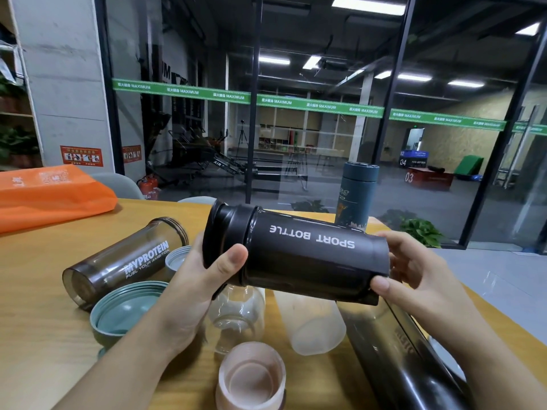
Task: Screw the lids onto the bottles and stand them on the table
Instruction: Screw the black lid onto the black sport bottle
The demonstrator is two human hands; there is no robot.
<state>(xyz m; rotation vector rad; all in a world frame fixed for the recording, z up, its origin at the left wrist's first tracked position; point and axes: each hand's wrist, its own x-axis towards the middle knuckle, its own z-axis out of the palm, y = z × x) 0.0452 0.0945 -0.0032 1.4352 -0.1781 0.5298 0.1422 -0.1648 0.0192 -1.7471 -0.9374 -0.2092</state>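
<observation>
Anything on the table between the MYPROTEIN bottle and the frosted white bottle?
Head view: a clear glass bottle lies between the MYPROTEIN bottle and the frosted bottle.

Sport bottle (307,255): dark, lying sideways in the air between both hands, black lid (225,232) sitting on its mouth at the left hand.
Myprotein bottle (124,261): smoky brown, lidless, lying left of the left hand.
Blue flask (356,196): capped, standing upright beyond the right hand.
Clear bottle (236,315): lying under the held bottle.
</observation>
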